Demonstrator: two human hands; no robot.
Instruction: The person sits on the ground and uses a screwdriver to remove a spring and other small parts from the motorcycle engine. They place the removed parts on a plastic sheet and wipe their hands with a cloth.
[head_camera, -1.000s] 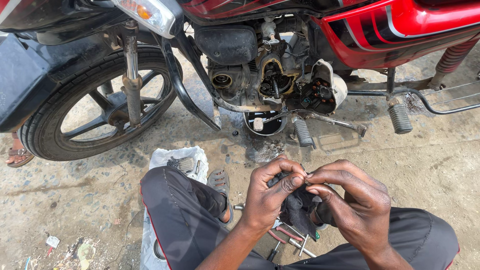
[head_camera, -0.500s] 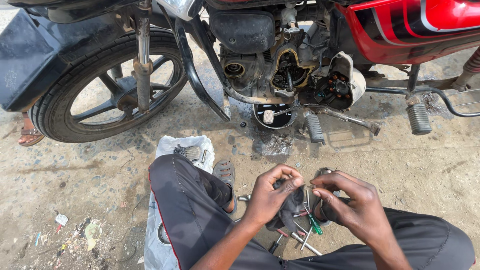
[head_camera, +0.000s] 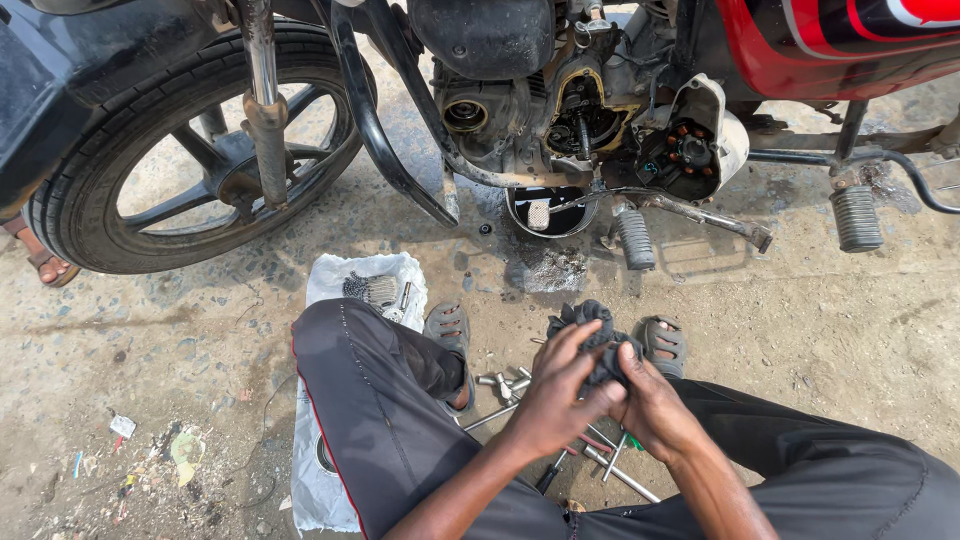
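My left hand (head_camera: 557, 395) and my right hand (head_camera: 655, 405) are pressed together around a dark grey rag (head_camera: 592, 330) that sticks up between the fingers. What the rag wraps is hidden. Both hands hover between my knees, above several metal tools (head_camera: 600, 455) lying on the ground. In front of me stands a red and black motorcycle with its engine (head_camera: 590, 115) opened, side cover off.
A black bowl (head_camera: 548, 210) of dark oil sits under the engine. The front wheel (head_camera: 190, 150) is at the left. A white sack (head_camera: 365, 285) with small metal parts lies by my left knee. Footpegs (head_camera: 858, 218) stick out at the right. Another person's sandalled foot (head_camera: 45, 262) shows far left.
The view has tilted down and closer. My hands, which were working a small part in the rag with fingers apart, have closed together tightly around the rag.
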